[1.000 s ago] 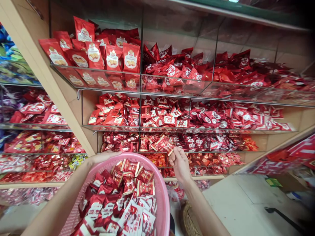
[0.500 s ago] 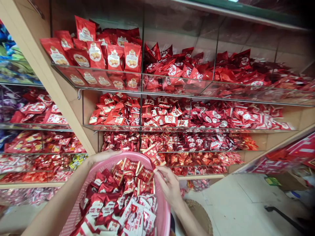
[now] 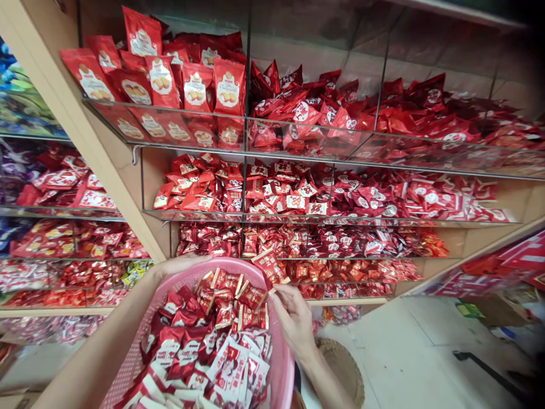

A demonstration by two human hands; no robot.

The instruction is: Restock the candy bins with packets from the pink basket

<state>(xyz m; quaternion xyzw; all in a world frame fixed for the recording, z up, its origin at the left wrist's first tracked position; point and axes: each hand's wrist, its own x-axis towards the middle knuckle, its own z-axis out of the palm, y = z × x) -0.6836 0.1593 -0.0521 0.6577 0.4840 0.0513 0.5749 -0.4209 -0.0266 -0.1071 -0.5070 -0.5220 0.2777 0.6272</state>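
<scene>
A pink plastic basket (image 3: 281,363) with perforated sides is in front of me, filled with small wrapped packets. My left hand (image 3: 181,264) grips its far left rim; the fingers are partly hidden behind the edge. At the basket's right rim, my right hand (image 3: 292,315) pinches a red-and-gold wrapped candy (image 3: 271,267) by one end, holding it tilted above the rim. Inside lie similar red-and-gold candies (image 3: 224,311), dark red packets (image 3: 187,351) with white lettering, and white-and-red sachets (image 3: 232,369).
Ahead rises a wooden shelf unit with clear-fronted bins. Its top tier holds red cookie packets (image 3: 196,88) and red twisted packets (image 3: 304,111); lower tiers hold smaller red candies (image 3: 298,196). A wooden upright (image 3: 91,147) divides off more bins at left. A round woven stool (image 3: 343,366) stands on the pale floor (image 3: 395,352).
The view has shifted slightly, so the upper shelves sit a little higher in the picture. Both hands keep their hold, and the candy stays above the basket's rim.
</scene>
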